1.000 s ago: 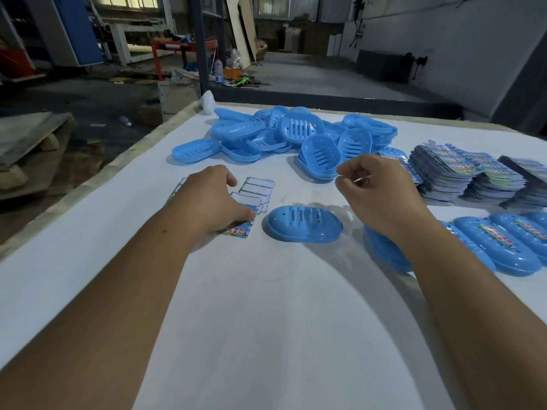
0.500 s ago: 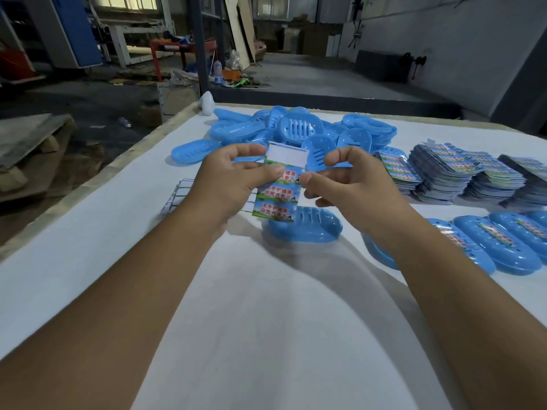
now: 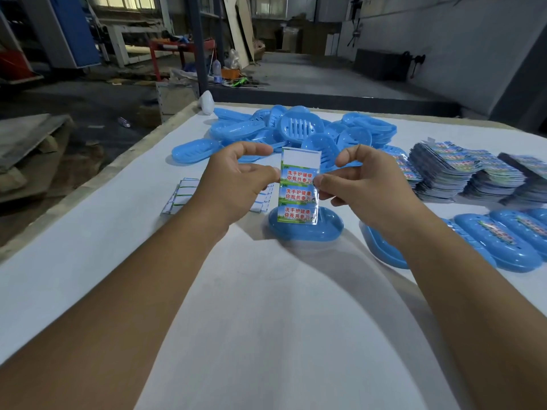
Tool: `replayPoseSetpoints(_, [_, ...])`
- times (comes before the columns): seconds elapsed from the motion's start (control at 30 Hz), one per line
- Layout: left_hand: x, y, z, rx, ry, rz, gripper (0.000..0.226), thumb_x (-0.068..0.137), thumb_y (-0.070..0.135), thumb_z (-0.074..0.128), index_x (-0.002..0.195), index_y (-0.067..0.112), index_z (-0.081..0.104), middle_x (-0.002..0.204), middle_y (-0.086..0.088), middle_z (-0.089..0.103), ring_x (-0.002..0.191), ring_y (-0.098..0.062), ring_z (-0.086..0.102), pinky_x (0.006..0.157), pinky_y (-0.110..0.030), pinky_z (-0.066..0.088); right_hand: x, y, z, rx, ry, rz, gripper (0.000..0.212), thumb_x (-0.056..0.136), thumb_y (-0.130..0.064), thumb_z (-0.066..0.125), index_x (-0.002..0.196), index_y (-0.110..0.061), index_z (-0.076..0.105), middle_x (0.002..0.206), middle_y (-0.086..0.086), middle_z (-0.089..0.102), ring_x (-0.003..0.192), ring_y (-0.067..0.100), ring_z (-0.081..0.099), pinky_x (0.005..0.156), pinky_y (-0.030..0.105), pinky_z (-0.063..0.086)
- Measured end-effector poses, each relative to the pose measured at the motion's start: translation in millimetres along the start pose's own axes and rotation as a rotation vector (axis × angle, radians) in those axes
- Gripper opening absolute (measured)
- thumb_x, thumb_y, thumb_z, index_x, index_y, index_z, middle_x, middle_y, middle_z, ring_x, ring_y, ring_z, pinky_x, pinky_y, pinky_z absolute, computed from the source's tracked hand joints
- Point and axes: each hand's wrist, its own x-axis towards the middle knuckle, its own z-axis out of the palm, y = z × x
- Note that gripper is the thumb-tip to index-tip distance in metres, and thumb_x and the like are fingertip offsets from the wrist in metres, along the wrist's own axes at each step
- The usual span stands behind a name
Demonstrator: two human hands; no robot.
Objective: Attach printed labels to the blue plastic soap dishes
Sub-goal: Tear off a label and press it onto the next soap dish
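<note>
White sheeting covers the table (image 3: 103,261), which stands in a dim workshop with a concrete floor; a red metal frame (image 3: 174,51) and a wooden pallet (image 3: 26,137) lie beyond the table's edge at 10 to 11 o'clock.

Label strip (image 3: 299,186): held upright above the table at centre, between both hands. Top panel is blank white; three printed panels below it each read 洗手护健康 / 你我共参与 in red on a green and blue ground. Left hand (image 3: 236,182) pinches the strip's left edge, thumb against it, index finger curled above. Right hand (image 3: 364,187) pinches the right edge at the second panel, index finger arched over the top.

Soap dish (image 3: 306,227): blue, upside down on the sheeting directly under the strip's lower end, at 6 o'clock from it. Cannot tell whether the strip touches it.

Outward from there:
- Spent backing sheets (image 3: 180,195), white with blue borders, at 9 o'clock, partly hidden by the left hand.
- Loose pile of dishes (image 3: 296,128), slotted insides showing, at 12 o'clock.
- Stacks of printed label sheets (image 3: 461,173) at 2 to 3 o'clock; print too small to read.
- Row of labelled dishes (image 3: 497,241) at 4 o'clock, upside down, each with a label along its back.
- White rounded object (image 3: 206,102) at the table's far corner, 11 o'clock; cannot identify it.
</note>
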Motion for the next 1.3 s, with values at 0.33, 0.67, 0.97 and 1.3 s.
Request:
replayPoseSetpoints(0.33, [-10.1, -0.3, 6.6, 0.024, -0.094, 0.158, 0.027, 0.089, 0.012, 0.075, 0.107, 0.026, 0.059, 0.081, 0.005, 0.078, 0.085, -0.023, 0.073, 0.079, -0.027, 0.057, -5.4, 5.5, 11.3, -0.159, -0.027, -0.175, 0.017, 0.083, -0.041, 0.082, 0.074, -0.026, 0.081, 0.063, 0.001, 0.071, 0.051, 0.001, 0.047, 0.049, 0.019, 0.037])
replayPoseSetpoints(0.67, [-11.4, -1.2, 9.3, 0.076, -0.085, 0.257, 0.028, 0.088, 0.012, 0.075, 0.101, 0.030, 0.058, 0.079, 0.010, 0.077, 0.068, -0.003, 0.067, 0.064, -0.010, 0.047, -7.2, 0.8, 14.4, -0.175, -0.023, -0.162, 0.021, 0.081, -0.046, 0.077, 0.073, -0.027, 0.079, 0.067, 0.019, 0.065, 0.056, 0.012, 0.043, 0.052, 0.029, 0.035])
replayPoseSetpoints(0.97, [-8.3, -2.7, 7.7, 0.087, -0.001, 0.195, 0.026, 0.088, 0.015, 0.076, 0.102, 0.028, 0.058, 0.076, 0.011, 0.076, 0.074, -0.010, 0.071, 0.065, -0.008, 0.048, -5.6, 2.0, 11.6, -0.120, 0.001, -0.066, 0.016, 0.085, -0.032, 0.076, 0.073, -0.024, 0.080, 0.076, 0.014, 0.072, 0.060, 0.013, 0.048, 0.051, 0.030, 0.039])
replayPoseSetpoints(1.3, [3.8, -9.7, -2.0, 0.193, 0.171, 0.059, 0.027, 0.079, 0.017, 0.076, 0.092, 0.031, 0.057, 0.070, 0.004, 0.073, 0.042, 0.004, 0.050, 0.042, -0.011, 0.036, -3.1, -0.7, 3.6, -0.175, 0.056, -0.018, 0.022, 0.084, -0.026, 0.073, 0.067, -0.014, 0.077, 0.054, -0.007, 0.062, 0.047, 0.000, 0.047, 0.046, 0.017, 0.039])
